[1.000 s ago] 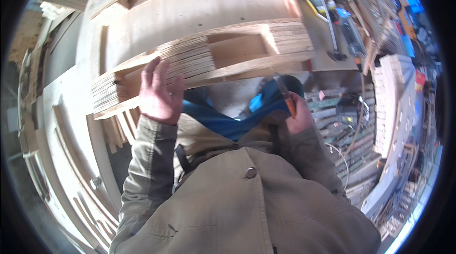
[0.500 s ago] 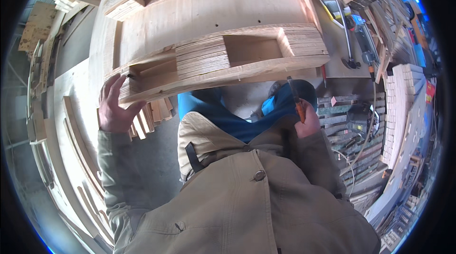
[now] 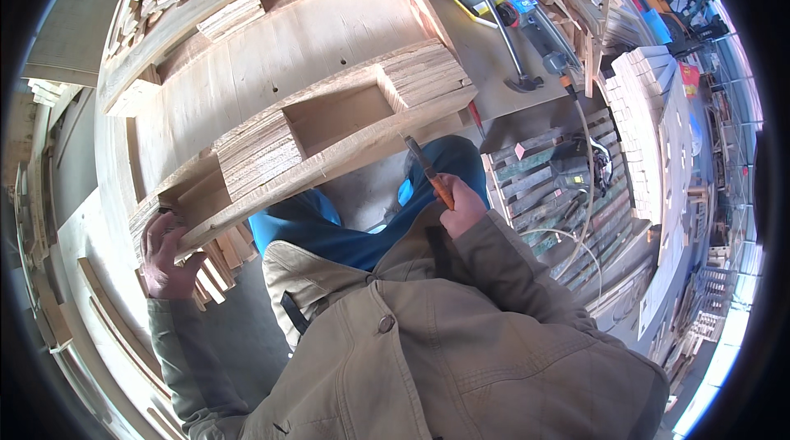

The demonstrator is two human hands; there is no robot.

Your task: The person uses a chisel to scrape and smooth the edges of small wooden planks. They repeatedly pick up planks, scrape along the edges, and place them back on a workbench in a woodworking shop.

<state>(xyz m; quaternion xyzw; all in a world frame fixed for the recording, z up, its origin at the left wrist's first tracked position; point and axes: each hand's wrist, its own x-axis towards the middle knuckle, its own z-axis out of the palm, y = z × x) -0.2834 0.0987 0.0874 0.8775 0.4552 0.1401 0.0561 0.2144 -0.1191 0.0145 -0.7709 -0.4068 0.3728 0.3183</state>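
A pale wooden pallet (image 3: 247,82), with a plywood panel and stacked-ply blocks, lies in front of me. My left hand (image 3: 170,257) rests at its near left corner, fingers spread against the end block (image 3: 146,222) and thumb apart. My right hand (image 3: 462,205) is closed round the orange handle of a chisel-like tool (image 3: 424,162). Its dark metal end points up and away, toward the pallet's near rail (image 3: 346,152), with a small gap in between. The exact shape of the tool's tip is hard to make out.
Right of the pallet, a hammer (image 3: 502,24) and a grey power tool (image 3: 543,32) with a hose lie on a board. A slatted stack (image 3: 543,185) stands at my right, beside stacked pale timber (image 3: 638,102). Loose strips (image 3: 218,267) lie below the pallet's left end.
The whole view has turned, so the pallet appears shifted left and more slanted. My left hand stays at the pallet's corner, and my right hand still grips the tool.
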